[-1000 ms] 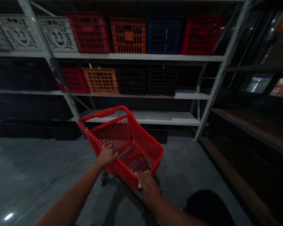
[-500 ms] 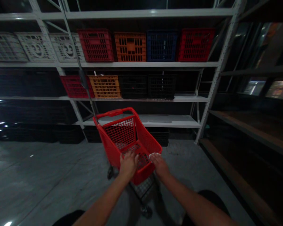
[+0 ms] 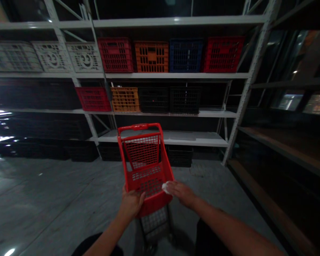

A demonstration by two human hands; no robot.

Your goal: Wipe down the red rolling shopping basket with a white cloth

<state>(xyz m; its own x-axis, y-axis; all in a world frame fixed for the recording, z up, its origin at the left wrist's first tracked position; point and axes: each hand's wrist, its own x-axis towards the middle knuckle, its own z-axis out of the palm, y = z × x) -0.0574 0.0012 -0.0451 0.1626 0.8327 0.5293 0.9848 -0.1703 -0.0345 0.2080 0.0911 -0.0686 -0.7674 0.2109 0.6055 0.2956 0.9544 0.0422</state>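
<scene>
A red plastic shopping cart [image 3: 144, 207] stands in front of me, its handle at the far end and its basket end close to my body. My left hand [image 3: 132, 203] grips the near left corner of the basket rim, fingers over the edge. At the near right corner, my right hand [image 3: 180, 192] holds a crumpled white wipe [image 3: 165, 187] against the rim. No goods show inside the basket. The cart's dark lower frame and wheels are partly visible below.
Behind the cart runs a white metal shelf rack [image 3: 176, 75] holding crates, among them a blue crate [image 3: 186, 55] and an orange crate [image 3: 152, 57]. A dark shelf unit [image 3: 277, 144] stands at the right. The grey concrete floor [image 3: 56, 192] stretches to the left.
The cart has turned so its handle faces more squarely away from me. My left hand has shifted left with its corner, and my right hand has moved slightly left and down along the rim.
</scene>
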